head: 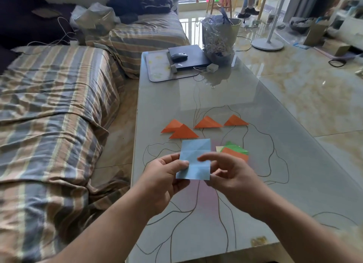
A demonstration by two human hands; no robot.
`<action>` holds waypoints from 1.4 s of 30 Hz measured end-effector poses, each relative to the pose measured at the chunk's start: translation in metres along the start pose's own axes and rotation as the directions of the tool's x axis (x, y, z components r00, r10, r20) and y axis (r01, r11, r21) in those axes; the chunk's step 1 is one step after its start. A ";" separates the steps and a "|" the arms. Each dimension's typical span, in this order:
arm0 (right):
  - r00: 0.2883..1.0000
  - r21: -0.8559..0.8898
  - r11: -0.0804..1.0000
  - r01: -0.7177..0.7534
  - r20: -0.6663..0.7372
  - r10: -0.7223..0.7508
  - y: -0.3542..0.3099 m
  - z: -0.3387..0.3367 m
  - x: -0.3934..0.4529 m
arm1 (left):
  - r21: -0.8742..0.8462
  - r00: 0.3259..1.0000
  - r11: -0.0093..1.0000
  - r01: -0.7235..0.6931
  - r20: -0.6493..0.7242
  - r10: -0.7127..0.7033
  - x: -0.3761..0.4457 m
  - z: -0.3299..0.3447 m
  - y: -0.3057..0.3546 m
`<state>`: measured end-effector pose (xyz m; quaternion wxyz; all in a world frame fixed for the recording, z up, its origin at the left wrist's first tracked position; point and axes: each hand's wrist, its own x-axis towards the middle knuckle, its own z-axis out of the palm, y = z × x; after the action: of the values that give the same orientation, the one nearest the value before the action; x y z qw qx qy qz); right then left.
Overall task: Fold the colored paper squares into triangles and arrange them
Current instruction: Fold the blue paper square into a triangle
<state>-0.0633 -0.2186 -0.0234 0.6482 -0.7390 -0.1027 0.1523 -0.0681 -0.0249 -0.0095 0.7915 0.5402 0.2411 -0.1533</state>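
Creased light-blue paper square (194, 159) is held above the glass-topped table (294, 164), its long axis running from 12 to 6 o'clock, the top edge away from the person. Left hand (166, 177) pinches the sheet's left edge, thumb on top and fingers curled beneath. Right hand (228, 173) grips the right side, forefinger bent over the middle crease. Both forearms reach in from 6 o'clock, hands close together. Four folded orange paper triangles (183, 132) lie at 12 o'clock, apexes pointing away. A small stack of green and orange paper sheets (234, 150) rests at 2 o'clock
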 end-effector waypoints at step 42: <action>0.984 0.174 0.969 -0.174 0.001 0.177 -0.024 0.002 0.013 | 0.199 0.986 0.978 -0.061 0.166 0.028 -0.011 -0.006 0.007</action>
<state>-0.0508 -0.2089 -0.0015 0.6947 -0.6871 -0.0186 0.2118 -0.0748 -0.0166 0.0002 0.7524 0.6093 0.1467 -0.2027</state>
